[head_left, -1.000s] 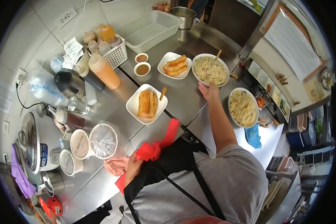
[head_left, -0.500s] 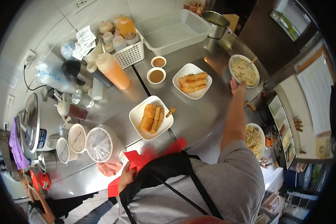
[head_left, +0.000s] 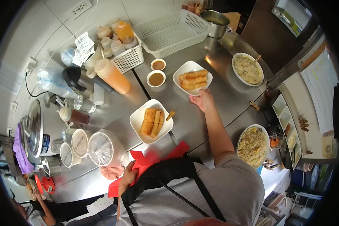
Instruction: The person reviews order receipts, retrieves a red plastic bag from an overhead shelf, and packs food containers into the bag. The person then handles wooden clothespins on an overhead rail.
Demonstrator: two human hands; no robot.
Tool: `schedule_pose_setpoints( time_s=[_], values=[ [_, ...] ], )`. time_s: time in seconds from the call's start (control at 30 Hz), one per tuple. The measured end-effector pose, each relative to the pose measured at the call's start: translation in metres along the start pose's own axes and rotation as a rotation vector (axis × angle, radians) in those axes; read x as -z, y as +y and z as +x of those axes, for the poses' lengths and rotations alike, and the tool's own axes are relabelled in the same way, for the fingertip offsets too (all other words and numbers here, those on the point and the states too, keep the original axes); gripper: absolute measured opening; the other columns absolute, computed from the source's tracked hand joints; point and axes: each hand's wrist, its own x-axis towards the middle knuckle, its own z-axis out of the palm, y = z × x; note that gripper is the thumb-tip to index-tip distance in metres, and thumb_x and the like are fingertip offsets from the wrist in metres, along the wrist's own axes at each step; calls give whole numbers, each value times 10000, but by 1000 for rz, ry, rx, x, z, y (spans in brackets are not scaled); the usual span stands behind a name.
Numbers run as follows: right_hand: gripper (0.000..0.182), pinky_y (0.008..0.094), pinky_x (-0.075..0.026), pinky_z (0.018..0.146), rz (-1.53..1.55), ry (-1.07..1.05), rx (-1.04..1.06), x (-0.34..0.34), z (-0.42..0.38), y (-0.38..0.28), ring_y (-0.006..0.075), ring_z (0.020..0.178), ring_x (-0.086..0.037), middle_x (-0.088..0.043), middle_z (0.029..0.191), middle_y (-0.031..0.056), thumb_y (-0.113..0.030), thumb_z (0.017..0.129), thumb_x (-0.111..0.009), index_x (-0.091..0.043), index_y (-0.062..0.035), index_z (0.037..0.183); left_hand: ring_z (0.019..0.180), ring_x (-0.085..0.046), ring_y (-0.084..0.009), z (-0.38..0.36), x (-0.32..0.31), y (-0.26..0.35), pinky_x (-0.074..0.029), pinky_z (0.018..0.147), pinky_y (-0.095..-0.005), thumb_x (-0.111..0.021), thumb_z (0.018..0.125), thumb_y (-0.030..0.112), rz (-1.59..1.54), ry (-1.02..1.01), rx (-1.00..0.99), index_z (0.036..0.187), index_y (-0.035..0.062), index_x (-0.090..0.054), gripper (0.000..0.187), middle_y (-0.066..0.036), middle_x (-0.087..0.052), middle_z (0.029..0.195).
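Note:
My right hand [head_left: 202, 100] touches the near rim of a square white bowl [head_left: 180, 69] holding fried rolls [head_left: 193, 80], its thumb and fingers at the edge. Closed round a red cloth-like bag [head_left: 141, 160], my left hand [head_left: 129, 174] is low at the table's front edge. Between my hands stands a second white bowl [head_left: 136, 119] with rolls [head_left: 152, 122] and a wooden clothespin [head_left: 170, 115] on its rim. Two small cups of brown sauce [head_left: 156, 78] sit behind the bowls. A bowl of rice [head_left: 248, 69] stands at the back right, another rice bowl [head_left: 253, 146] nearer on the right.
Sauce bottles [head_left: 113, 76], a white basket [head_left: 129, 59], a large grey basket [head_left: 173, 32] and a metal pot [head_left: 215, 23] line the back. Lidded tubs [head_left: 103, 147] and a cooker [head_left: 49, 126] stand left. Another person's hands [head_left: 35, 194] show at the lower left.
My right hand has moved left from the back rice bowl to the bowl of rolls. My left hand stays on the red bag. The view has shifted slightly.

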Motion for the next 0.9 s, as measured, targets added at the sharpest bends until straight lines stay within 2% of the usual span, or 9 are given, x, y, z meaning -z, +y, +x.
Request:
schedule_pose_setpoints(
  time_s=[0.23,0.27,0.37,0.43,0.53,0.57,0.63,0.7,0.9],
  values=[
    [321,412,-454,660,63,60,48,29,106,-55,284,765,-564,-514,964,136,-149,806,-352,-337,-131,1126,844,-524,-130,1,1,-13,-406,737,-224,-416,677,-50,-192,50,-90,1062,15,-464,393,-49,-555,934],
    [308,411,-444,688,67,-25,51,37,118,-65,282,795,-559,-508,974,136,-148,821,-332,-341,-100,1125,841,-524,-130,2,2,-17,-407,735,-223,-416,678,-50,-217,42,-113,1062,16,-465,393,-47,-553,938],
    [293,399,-433,721,85,112,131,26,122,-84,276,846,-547,-492,997,149,-146,830,-319,-351,-88,1115,836,-525,-130,2,0,-12,-409,736,-223,-413,681,-53,-194,28,-144,1071,18,-461,399,-46,-548,946],
    [298,365,-454,652,62,233,246,9,103,-84,242,753,-564,-520,907,152,-168,818,-350,-363,-78,1101,840,-524,-131,11,6,-25,-406,741,-224,-413,680,-55,-266,2,-131,1072,14,-458,400,-50,-548,940],
    [452,287,-423,441,-297,-167,51,0,56,-46,190,527,-527,-526,672,86,-184,740,-473,-301,-95,1148,835,-528,-137,8,4,-15,-407,733,-222,-409,669,-67,-292,36,-77,1056,5,-455,397,-61,-548,934],
    [528,270,-423,448,-414,-46,46,-21,11,-29,176,531,-529,-523,678,77,-171,708,-521,-271,-96,1166,830,-530,-138,0,-3,0,-409,726,-222,-408,667,-69,-288,70,-52,1052,4,-456,394,-61,-548,933],
    [715,269,-450,483,-489,-282,-162,-14,-32,6,170,564,-558,-554,781,90,-168,698,-586,-152,-83,1261,811,-536,-144,2,-4,-5,-417,705,-224,-402,663,-76,-374,73,-65,1044,4,-456,393,-63,-549,934],
    [753,281,-470,511,-508,-468,-362,-19,-70,39,187,607,-580,-559,856,115,-180,717,-586,-94,-115,1284,807,-537,-143,10,-1,-11,-417,704,-227,-402,664,-76,-389,38,-98,1041,4,-458,389,-65,-549,936],
    [606,299,-487,543,-471,-388,-248,-61,-107,81,191,626,-587,-547,888,137,-114,750,-454,-133,-97,1264,816,-540,-141,22,10,-14,-427,709,-235,-423,677,-67,-280,-114,-162,1052,6,-453,384,-64,-558,920]
  ],
)
